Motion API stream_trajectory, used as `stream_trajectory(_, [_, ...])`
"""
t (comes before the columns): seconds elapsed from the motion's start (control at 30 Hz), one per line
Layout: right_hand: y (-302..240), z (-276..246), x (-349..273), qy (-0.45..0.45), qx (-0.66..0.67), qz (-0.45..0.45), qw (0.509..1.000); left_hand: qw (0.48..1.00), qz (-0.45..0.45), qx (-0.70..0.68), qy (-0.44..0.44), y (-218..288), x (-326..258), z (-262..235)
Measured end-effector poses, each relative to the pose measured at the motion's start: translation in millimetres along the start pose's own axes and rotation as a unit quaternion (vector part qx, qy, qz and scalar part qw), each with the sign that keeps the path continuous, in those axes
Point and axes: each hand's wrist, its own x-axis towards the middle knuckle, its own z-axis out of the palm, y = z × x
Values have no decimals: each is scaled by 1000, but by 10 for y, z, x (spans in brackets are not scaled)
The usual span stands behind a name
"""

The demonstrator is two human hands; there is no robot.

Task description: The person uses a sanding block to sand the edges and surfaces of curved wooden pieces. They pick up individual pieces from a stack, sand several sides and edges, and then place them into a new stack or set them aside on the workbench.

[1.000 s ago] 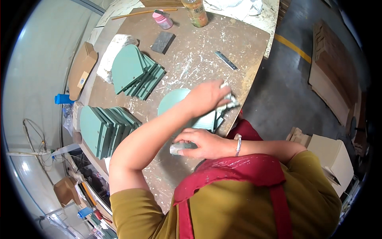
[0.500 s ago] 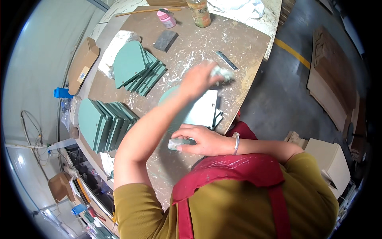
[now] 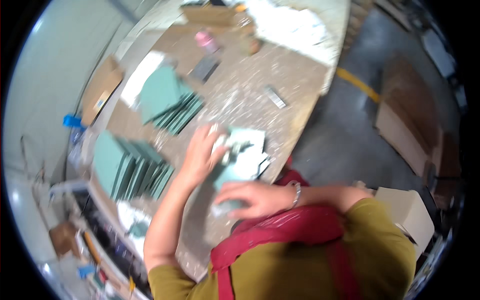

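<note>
Near the counter's front edge, our right hand is clamped on a small grey block, and just beyond, our left hand grips a crumpled pale cloth over the light-green panel by the right edge. Toward the left edge we have a near green stack and a far green stack, with a pink bottle toward the far edge.
</note>
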Motion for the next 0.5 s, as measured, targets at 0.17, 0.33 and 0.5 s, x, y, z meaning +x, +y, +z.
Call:
stream_trajectory(0.17, [255, 141, 72, -116, -30, 35, 992, 975, 92, 37, -198, 207, -60, 336])
stream_trajectory(0.33, [323, 170, 25, -86, -16, 61, 994, 956, 179, 102, -207, 395, 286, 492])
stream_trajectory(0.5, [665, 303, 44, -60, -32, 9, 998, 990, 101, 82, -63, 126, 662, 817])
